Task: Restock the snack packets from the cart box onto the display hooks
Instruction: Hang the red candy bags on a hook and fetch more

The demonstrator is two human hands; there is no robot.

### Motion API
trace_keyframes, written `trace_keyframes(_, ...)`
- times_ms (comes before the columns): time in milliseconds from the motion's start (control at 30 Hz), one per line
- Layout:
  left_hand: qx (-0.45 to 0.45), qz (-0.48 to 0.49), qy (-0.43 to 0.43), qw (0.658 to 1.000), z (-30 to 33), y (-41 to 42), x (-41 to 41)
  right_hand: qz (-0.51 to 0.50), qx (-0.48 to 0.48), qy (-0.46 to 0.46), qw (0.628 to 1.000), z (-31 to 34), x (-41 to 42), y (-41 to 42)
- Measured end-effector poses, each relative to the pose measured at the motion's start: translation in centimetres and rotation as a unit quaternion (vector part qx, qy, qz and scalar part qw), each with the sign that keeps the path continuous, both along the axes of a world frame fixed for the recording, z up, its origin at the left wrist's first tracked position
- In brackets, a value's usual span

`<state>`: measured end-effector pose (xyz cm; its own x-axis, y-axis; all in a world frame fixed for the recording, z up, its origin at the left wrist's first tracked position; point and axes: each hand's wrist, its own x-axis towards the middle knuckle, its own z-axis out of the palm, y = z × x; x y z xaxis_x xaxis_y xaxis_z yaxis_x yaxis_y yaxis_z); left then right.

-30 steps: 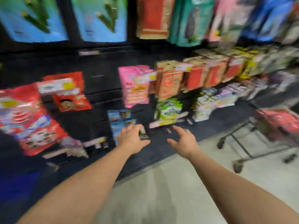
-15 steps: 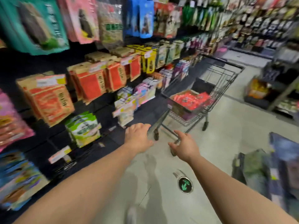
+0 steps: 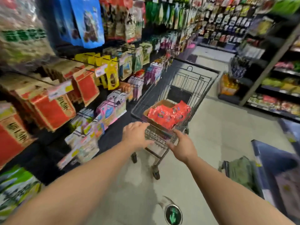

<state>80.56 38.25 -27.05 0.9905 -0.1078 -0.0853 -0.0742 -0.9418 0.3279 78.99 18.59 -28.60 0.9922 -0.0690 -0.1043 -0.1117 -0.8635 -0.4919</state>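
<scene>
A wire shopping cart (image 3: pixel 164 93) stands in the aisle ahead of me. Inside it sits a cardboard box (image 3: pixel 167 103) piled with red snack packets (image 3: pixel 168 115). My left hand (image 3: pixel 135 135) reaches out at the cart's near left corner, fingers extended and holding nothing. My right hand (image 3: pixel 182 146) is spread just before the cart's near end, fingers relaxed and also holding nothing. Whether either hand touches the wire I cannot tell. Display hooks with hanging packets (image 3: pixel 87 85) run along the wall on my left.
More hanging snack packs fill the left wall, among them blue bags (image 3: pixel 87 21) up high and pink packs (image 3: pixel 107 111) low down. Shelving (image 3: pixel 276 88) lines the right side of the aisle. A green floor marker (image 3: pixel 172 215) lies on the pale floor near me.
My view has swung right from the hook wall to the cart. Both hands, holding nothing, have come forward until they are at the cart's near end.
</scene>
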Motion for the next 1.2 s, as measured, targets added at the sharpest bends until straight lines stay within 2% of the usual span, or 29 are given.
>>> trace_keyframes(400,0.0,0.022,0.031,0.999,-4.0,-4.6,18.8,0.004,0.043,0.069,0.997,-4.0,19.7,-6.3)
trace_keyframes(667,-0.035,0.064,0.086,0.994,-7.3,-9.7,30.0,0.024,0.007,0.115,0.993,-5.4,32.8,-12.6)
trace_keyframes(833,-0.041,0.079,0.129,0.988,-10.1,-9.6,34.7,0.051,0.002,0.158,0.986,-9.0,38.5,-12.2)
trace_keyframes(1200,-0.055,0.073,0.222,0.971,-17.5,-7.4,44.2,0.028,0.014,0.241,0.97,-17.4,50.1,-10.6)
